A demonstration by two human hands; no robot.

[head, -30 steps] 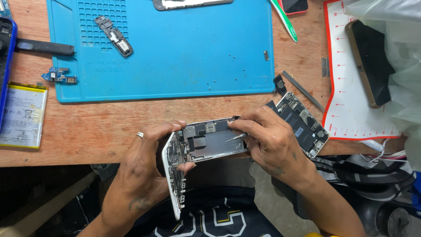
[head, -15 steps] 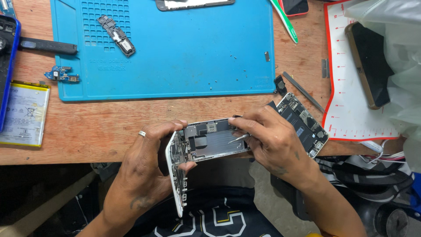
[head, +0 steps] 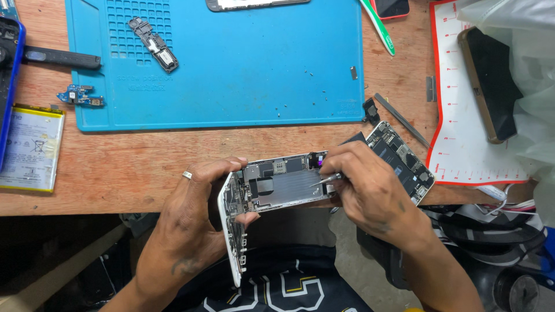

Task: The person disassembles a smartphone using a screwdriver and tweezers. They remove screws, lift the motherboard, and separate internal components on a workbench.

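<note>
Lower centre of the frame: the left hand, a ring on one finger, is clenched around the left end of an opened phone, fingers curled over the top edge and thumb beneath. The phone sits just off the near edge of the tabletop, over the person's lap; its white screen panel hangs downward from the left end. The right hand is pinched in a closed grip on metal tweezers, their tips resting on the phone's grey inner plate.

Just beyond the right hand, a second opened phone lies tilted, circuit boards exposed, touching the corner of a white mat with red border.

Middle of the frame — a blue work mat on the wooden tabletop, scattered with tiny screws. On its upper left lies a black phone part. A thin metal tool lies between the two mats.

Left edge — a flat battery pack, white with yellow trim, and a small blue circuit piece.

Upper right: a dark phone with gold rim on the white mat, beside clear plastic bags.
</note>
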